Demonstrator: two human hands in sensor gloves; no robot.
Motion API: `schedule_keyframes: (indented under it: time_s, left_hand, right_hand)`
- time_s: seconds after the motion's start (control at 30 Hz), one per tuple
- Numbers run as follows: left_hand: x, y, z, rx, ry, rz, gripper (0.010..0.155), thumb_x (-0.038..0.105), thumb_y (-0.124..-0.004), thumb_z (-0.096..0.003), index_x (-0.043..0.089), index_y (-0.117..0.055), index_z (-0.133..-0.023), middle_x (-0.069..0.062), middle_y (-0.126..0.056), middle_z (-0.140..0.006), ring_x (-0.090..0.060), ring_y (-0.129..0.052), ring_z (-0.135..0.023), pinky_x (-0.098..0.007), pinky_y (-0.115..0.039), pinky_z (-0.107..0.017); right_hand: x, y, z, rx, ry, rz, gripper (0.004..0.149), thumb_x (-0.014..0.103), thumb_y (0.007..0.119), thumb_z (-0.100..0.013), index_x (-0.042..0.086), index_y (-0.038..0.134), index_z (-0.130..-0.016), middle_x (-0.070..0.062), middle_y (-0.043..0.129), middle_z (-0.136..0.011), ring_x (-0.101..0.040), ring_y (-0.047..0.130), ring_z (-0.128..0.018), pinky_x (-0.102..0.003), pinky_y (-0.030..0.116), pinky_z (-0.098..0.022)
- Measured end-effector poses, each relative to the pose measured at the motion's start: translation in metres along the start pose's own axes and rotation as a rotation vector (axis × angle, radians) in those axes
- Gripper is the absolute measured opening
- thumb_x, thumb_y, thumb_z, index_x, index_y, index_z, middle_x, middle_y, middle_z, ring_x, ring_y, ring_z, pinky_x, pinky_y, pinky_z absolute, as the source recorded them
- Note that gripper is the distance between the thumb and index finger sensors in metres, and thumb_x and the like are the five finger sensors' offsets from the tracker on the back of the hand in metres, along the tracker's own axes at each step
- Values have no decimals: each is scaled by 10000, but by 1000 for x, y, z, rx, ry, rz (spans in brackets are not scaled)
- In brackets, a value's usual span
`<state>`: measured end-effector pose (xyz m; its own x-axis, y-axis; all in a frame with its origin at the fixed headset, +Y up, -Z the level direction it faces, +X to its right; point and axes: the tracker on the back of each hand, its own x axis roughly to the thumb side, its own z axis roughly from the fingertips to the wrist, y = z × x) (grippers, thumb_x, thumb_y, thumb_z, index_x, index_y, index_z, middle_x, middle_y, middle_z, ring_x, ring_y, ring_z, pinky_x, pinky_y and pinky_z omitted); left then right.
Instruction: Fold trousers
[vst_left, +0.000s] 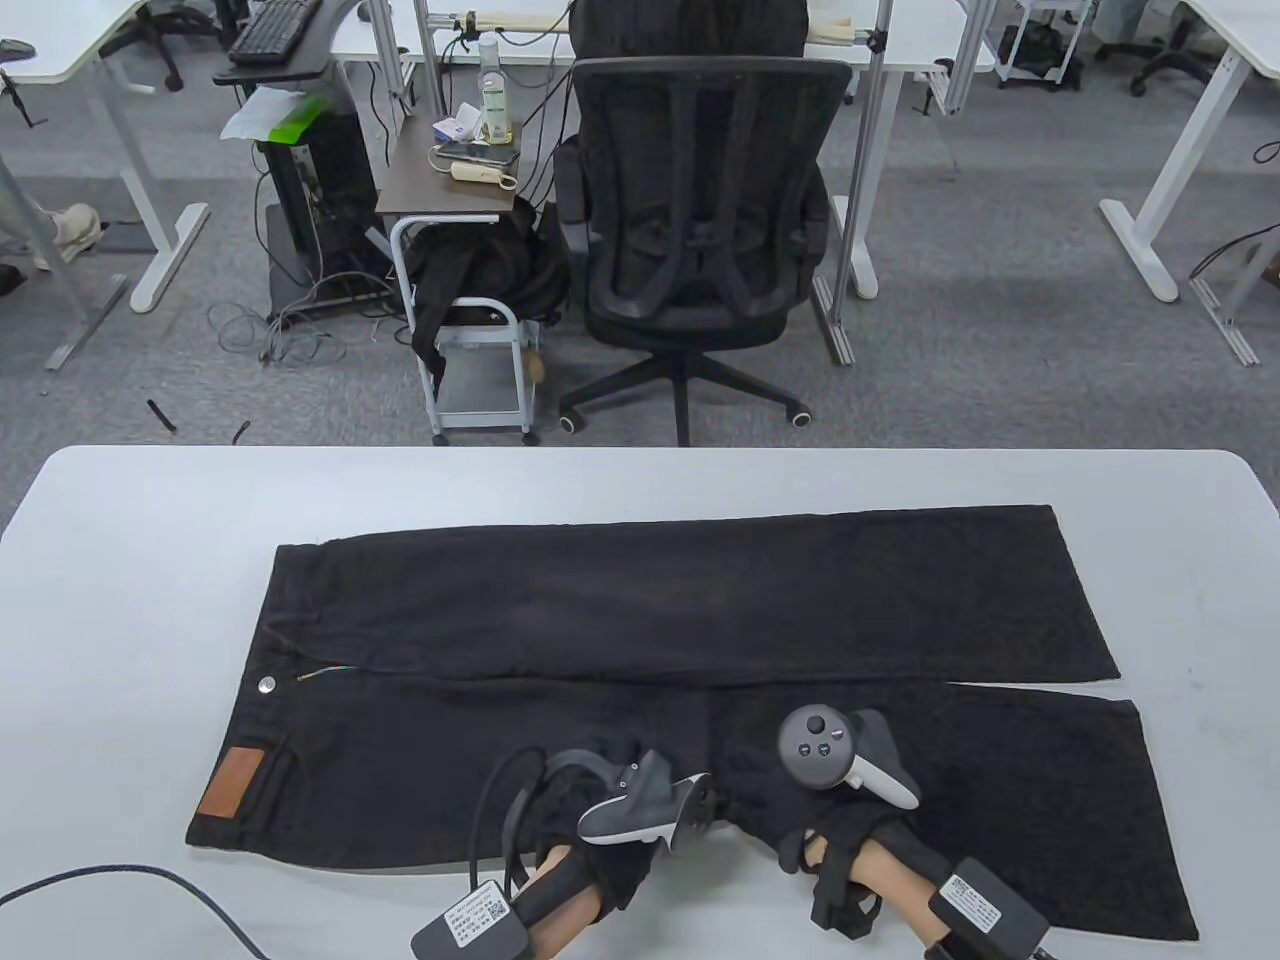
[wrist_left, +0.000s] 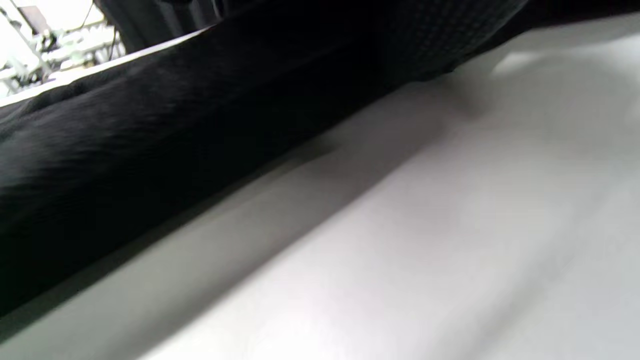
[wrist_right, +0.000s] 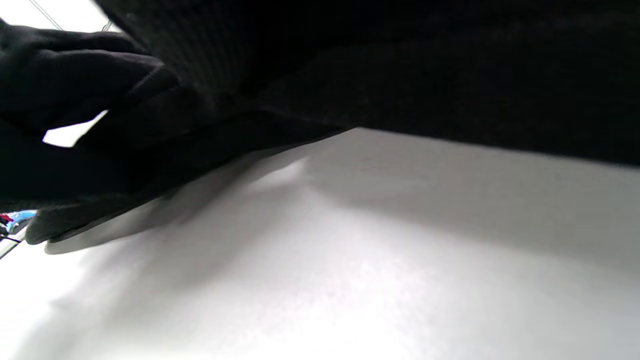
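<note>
**Trousers laid flat, both hands on the near leg**

The black trousers (vst_left: 690, 690) lie spread lengthwise across the white table (vst_left: 130, 560), waistband toward the left edge and both hems toward the right edge. The far leg runs straight along the middle of the table; the near leg angles slightly toward the near edge, so a thin wedge of tabletop shows between the hems. A metal button (vst_left: 266, 685) sits at the waistband, and a brown leather patch (vst_left: 231, 784) lies near the near-left corner of the garment.

My left hand (vst_left: 640, 815) rests on the near edge of the near leg, about midway along the table's near edge. My right hand (vst_left: 840, 790) lies just beside it to the right, on the same leg. The trackers and black gloves hide the fingers against the black cloth, so I cannot tell whether either hand is gripping the fabric or only pressing on it.

In the left wrist view the fabric edge (wrist_left: 150, 150) lies on the tabletop. In the right wrist view dark folds (wrist_right: 100, 125) sit bunched above the surface.
</note>
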<state>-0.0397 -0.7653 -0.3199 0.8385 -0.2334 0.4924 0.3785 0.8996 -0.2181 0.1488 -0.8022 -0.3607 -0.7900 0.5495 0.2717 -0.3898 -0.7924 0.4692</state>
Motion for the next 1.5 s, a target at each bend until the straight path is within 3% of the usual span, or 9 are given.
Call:
schedule_keyframes:
  time_s: [0.17, 0.37, 0.5, 0.67, 0.8, 0.93, 1.13, 1.33, 1.5]
  left_hand:
    - [-19, 4, 2, -6, -11, 166, 483, 427, -728, -500, 254, -718, -951, -64, -763, -1080, -353, -700, -1036, -561, -557, -765]
    - [-46, -9, -7, -68, -57, 500, 476, 451, -737, -498, 232, -765, -920, -83, -821, -1037, -372, -754, -993, -565, -591, -741]
    - [-54, -13, -11, -73, -57, 589, 478, 460, -732, -496, 228, -774, -911, -86, -833, -1025, -373, -766, -981, -564, -600, -734]
    - [-53, -7, -5, -56, -48, 556, 551, 493, -733, -491, 235, -692, -976, -95, -727, -1101, -390, -674, -1036, -576, -563, -748]
    - [-34, 2, 6, -83, -92, 483, 798, 639, -721, -469, 278, -378, -1092, -52, -384, -1237, -381, -399, -1141, -597, -455, -791]
    - [-10, -2, 4, -160, -92, 371, 827, 600, -747, -481, 263, -304, -1093, -51, -352, -1236, -371, -370, -1147, -594, -436, -798]
    - [-26, 9, 8, 0, 11, 229, 526, 408, -726, -509, 265, -638, -1007, -50, -735, -1117, -349, -712, -1043, -559, -589, -753]
    - [-54, 19, 14, 27, 51, 333, 440, 372, -777, -501, 247, -781, -923, -57, -896, -1008, -345, -834, -961, -552, -632, -729]
    - [-64, 22, 18, 25, 72, 364, 436, 386, -775, -503, 243, -785, -915, -55, -910, -992, -342, -849, -950, -549, -639, -727]
  right_hand:
    - [9, 6, 5, 62, -25, 34, 771, 576, 771, -425, 146, 591, -1039, -147, 500, -1124, -475, 413, -1016, -626, 441, -719]
    - [49, 27, 16, -14, -45, 566, 983, 584, 799, -410, 162, 217, -1080, -124, 128, -1145, -463, 215, -1043, -638, 313, -747]
    - [63, 16, 24, -200, -134, 673, 751, 420, 760, -467, 191, 377, -1071, -119, 356, -1142, -423, 468, -1028, -603, 467, -732]
    - [63, -6, 32, -300, -214, 447, 511, 365, 754, -467, 182, 759, -944, -113, 818, -968, -374, 823, -867, -559, 645, -658]
    - [46, -11, 26, -216, -183, 205, 522, 407, 744, -470, 171, 774, -934, -124, 844, -944, -380, 849, -838, -557, 665, -638]
    - [37, -12, 21, -177, -170, 88, 552, 444, 737, -469, 155, 772, -938, -138, 846, -941, -389, 858, -825, -560, 673, -628]
    - [39, -15, 22, -183, -162, 114, 564, 449, 733, -470, 148, 760, -947, -145, 833, -952, -400, 843, -838, -569, 660, -635]
    - [42, -30, 24, -277, -32, 462, 514, 303, 786, -468, 164, 734, -960, -129, 804, -978, -384, 828, -863, -566, 647, -656]
    - [27, -62, 31, -301, 95, 470, 534, 255, 804, -463, 167, 704, -980, -125, 768, -1006, -386, 798, -888, -570, 622, -673]
